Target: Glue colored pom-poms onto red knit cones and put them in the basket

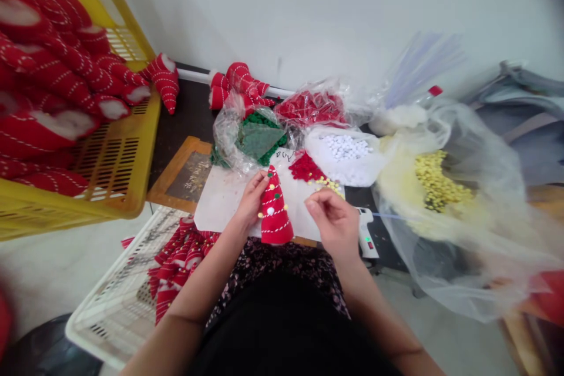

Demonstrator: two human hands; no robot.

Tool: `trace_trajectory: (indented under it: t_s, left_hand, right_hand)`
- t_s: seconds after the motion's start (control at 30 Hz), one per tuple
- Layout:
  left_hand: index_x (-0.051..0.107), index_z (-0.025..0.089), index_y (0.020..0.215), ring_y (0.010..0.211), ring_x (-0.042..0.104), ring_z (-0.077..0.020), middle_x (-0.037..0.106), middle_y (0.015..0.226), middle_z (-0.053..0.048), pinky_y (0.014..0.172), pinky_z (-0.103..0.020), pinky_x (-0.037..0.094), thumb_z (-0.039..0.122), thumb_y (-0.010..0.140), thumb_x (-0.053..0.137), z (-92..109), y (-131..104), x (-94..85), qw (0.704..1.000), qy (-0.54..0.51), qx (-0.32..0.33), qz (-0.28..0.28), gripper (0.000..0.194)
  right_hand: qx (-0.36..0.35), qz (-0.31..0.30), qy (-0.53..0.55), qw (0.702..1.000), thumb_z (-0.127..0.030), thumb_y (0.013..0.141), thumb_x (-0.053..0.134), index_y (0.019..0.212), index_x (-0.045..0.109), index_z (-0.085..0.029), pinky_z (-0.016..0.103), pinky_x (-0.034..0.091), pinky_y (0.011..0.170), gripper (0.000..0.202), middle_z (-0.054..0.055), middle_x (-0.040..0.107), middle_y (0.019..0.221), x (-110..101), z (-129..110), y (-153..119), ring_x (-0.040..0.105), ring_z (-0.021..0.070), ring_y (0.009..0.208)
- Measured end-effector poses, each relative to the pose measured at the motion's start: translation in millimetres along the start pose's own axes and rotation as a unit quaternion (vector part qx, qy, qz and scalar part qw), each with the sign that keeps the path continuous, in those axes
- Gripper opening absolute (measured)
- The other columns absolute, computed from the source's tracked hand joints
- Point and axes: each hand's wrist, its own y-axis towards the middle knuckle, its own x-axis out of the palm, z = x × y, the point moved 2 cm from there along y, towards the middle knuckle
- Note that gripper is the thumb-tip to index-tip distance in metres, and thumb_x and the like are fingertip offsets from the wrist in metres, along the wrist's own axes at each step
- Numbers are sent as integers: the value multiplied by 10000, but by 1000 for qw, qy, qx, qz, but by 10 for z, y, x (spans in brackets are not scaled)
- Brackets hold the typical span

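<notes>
My left hand (253,200) grips a red felt cone (277,224) by its left side, tip pointing away from me. White dashed stitching winds around the cone, and small green, yellow and white pom-poms dot it. To the right, my right hand (333,218) is closed, thumb and fingers pinched together; whatever may be between the fingertips is too small to make out. Just beyond it lie loose red pom-poms (305,167) and yellow pom-poms (330,184) on a white sheet (220,202). A white glue gun (366,234) with a lit green light rests beside my right wrist.
Plastic bags hold green pom-poms (261,136), white pom-poms (346,147) and yellow pom-poms (440,182). Left stands a yellow crate (152,153) of stuffed red cones; below it, a white basket (110,299) holds more cones. Clear glue sticks (418,64) lean near the wall.
</notes>
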Motion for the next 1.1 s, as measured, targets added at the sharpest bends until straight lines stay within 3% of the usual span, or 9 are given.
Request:
trace_trajectory:
  t_s: [0.13,0.23,0.33,0.43,0.53,0.63,0.83,0.97,1.1]
  left_hand:
    - [646,218,857,640,593,-118,679,767,29,672,-263,498,492,672,950,-3,0,-12,1000,-9,-2,2,449]
    - [652,223,868,643,601,-125,682,770,25,678,-272,507,497,674,949,-6,-3,-17,1000,-10,-7,7,449]
    - [649,224,876,641,597,-118,670,764,29,673,-265,497,484,694,939,-8,-9,-19,1000,-12,-9,4,430]
    - [635,223,857,631,587,-111,663,763,30,658,-261,486,472,703,935,-6,-14,-17,1000,-8,-7,2,419]
    - [623,224,850,608,559,-108,641,747,33,632,-259,465,476,728,918,-1,-14,-7,1000,2,-10,-6,408]
    - [617,215,837,583,511,-97,606,716,41,604,-250,429,487,719,923,5,-10,11,1000,3,-4,-21,426]
    - [609,203,841,598,514,-91,597,719,49,616,-238,430,477,672,958,13,-13,32,999,-12,4,-43,475]
    - [606,205,843,589,502,-91,584,701,52,609,-239,424,482,684,950,7,-17,30,999,-7,-3,-41,470]
    - [607,209,837,577,501,-89,603,710,47,599,-239,429,487,684,947,-1,-18,26,999,-16,-9,-38,465]
  right_hand:
    - [28,31,79,996,-505,983,680,851,620,-244,305,394,551,299,3,549,720,-14,16,-57,471,160,616]
    - [42,30,147,988,-656,958,647,770,476,-271,320,397,528,461,-8,485,681,-76,-15,-94,436,160,567]
    - [60,12,201,978,-753,970,540,740,285,-287,296,316,432,579,-92,270,498,-293,-87,-102,261,131,403]
    - [70,21,220,973,-762,974,511,755,282,-300,273,169,376,560,-150,23,445,-497,-103,-7,58,116,347]
    - [79,-20,110,991,-723,885,664,771,490,-295,283,193,421,476,-126,218,465,-412,-15,189,180,109,390]
    - [58,-48,-67,995,-503,860,744,793,661,-248,290,272,525,277,-98,340,509,-113,125,376,321,117,475]
    - [58,-125,-171,976,-284,853,714,836,736,-229,285,324,596,62,-78,473,534,286,342,547,444,135,528]
    - [60,-130,-109,984,-348,912,664,823,659,-234,283,344,579,145,-60,499,581,244,348,562,462,144,551]
    - [66,-77,114,988,-568,945,639,833,509,-270,280,346,525,344,-51,425,662,24,250,548,377,142,552]
